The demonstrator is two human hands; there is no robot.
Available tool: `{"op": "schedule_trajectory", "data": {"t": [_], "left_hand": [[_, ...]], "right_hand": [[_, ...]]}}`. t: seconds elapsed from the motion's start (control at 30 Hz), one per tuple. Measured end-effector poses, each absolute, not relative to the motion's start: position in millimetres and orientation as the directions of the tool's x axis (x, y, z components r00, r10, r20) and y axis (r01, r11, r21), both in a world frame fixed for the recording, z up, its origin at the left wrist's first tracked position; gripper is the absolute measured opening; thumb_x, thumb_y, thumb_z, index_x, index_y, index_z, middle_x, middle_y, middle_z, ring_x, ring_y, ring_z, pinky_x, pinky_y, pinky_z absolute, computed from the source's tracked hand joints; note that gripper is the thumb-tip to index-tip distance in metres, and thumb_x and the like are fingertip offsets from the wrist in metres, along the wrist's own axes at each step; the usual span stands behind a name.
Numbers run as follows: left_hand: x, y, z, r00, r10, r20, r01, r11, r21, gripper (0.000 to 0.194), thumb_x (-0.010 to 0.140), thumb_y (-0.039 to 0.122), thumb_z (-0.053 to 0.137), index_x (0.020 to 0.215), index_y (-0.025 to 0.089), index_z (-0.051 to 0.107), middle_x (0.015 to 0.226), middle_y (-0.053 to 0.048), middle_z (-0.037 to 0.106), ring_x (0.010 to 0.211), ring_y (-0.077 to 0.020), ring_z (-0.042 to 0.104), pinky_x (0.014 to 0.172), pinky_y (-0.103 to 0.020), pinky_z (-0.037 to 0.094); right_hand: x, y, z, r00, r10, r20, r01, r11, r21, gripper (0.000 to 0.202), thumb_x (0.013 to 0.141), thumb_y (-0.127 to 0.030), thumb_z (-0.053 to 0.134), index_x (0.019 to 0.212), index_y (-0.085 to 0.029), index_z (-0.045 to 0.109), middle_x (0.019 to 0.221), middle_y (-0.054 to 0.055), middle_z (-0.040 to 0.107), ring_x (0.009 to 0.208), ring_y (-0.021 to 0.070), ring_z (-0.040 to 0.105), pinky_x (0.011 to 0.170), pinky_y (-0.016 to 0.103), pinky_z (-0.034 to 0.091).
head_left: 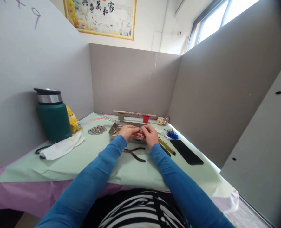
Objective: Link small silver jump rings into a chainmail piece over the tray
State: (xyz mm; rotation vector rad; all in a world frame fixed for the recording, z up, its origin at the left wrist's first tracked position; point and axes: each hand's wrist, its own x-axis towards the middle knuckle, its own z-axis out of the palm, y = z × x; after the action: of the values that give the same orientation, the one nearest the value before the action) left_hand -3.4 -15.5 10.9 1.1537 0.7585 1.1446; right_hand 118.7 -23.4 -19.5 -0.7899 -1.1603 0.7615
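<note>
Over a metal tray that holds small beads or parts, my left hand and my right hand meet at the fingertips. Both are closed in a pinch around something small and pale, too tiny to identify. Just below my hands, pliers with dark, red-edged handles lie on the table with their handles spread. Beside my right wrist rests a tool with yellow handles, partly hidden by my hand and sleeve.
A green tumbler, white cloth and yellow packet stand left. A pile of linked metal pieces lies nearby. Behind the tray, a beaded rod spans two small cups. A black phone and blue tassel lie right. Partitions enclose the table.
</note>
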Motion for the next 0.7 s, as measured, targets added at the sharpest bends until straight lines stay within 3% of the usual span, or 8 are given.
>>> {"op": "schedule_trajectory", "data": {"t": [0.13, 0.33, 0.57, 0.7], "left_hand": [[-2.9, -18.2, 12.4, 0.254, 0.965, 0.065, -0.224, -0.007, 0.975, 0.007, 0.068, 0.009, 0.067, 0.065, 0.006, 0.062, 0.057, -0.009, 0.063, 0.049, -0.0143, 0.061, 0.049, -0.025, 0.051], [-2.3, -19.5, 10.8, 0.354, 0.931, 0.086, -0.182, -0.022, 0.983, 0.010, 0.066, 0.013, 0.071, 0.063, 0.007, 0.063, 0.057, -0.008, 0.063, 0.048, -0.0122, 0.059, 0.048, -0.023, 0.050], [2.2, -19.2, 7.5, 0.392, 0.899, 0.196, -0.082, -0.178, 0.981, 0.012, 0.065, 0.014, 0.071, 0.062, 0.008, 0.062, 0.049, -0.006, 0.061, 0.044, -0.0116, 0.057, 0.047, -0.022, 0.049], [1.3, -20.8, 9.7, 0.363, 0.913, 0.187, -0.140, -0.145, 0.979, 0.013, 0.066, 0.016, 0.071, 0.068, 0.007, 0.062, 0.057, -0.008, 0.064, 0.049, -0.0141, 0.060, 0.050, -0.025, 0.050]], "right_hand": [[119.0, -22.7, -19.5, 0.221, 0.875, 0.430, -0.088, 0.457, -0.885, 0.026, 0.065, -0.041, 0.066, 0.074, -0.018, 0.056, 0.052, -0.006, 0.052, 0.042, 0.0072, 0.041, 0.040, 0.020, 0.031], [121.1, -24.0, -18.6, 0.128, 0.934, 0.332, -0.231, 0.354, -0.906, 0.028, 0.062, -0.041, 0.069, 0.071, -0.018, 0.055, 0.047, -0.006, 0.050, 0.039, 0.0076, 0.041, 0.035, 0.019, 0.024], [118.8, -21.1, -18.4, 0.145, 0.959, 0.242, -0.346, 0.278, -0.896, 0.026, 0.058, -0.034, 0.070, 0.060, -0.018, 0.050, 0.041, -0.007, 0.043, 0.036, 0.0062, 0.036, 0.034, 0.019, 0.025], [118.0, -21.1, -16.7, 0.151, 0.941, 0.305, -0.315, 0.338, -0.887, 0.027, 0.061, -0.039, 0.069, 0.064, -0.018, 0.052, 0.042, -0.008, 0.042, 0.036, 0.0064, 0.036, 0.035, 0.019, 0.026]]}}
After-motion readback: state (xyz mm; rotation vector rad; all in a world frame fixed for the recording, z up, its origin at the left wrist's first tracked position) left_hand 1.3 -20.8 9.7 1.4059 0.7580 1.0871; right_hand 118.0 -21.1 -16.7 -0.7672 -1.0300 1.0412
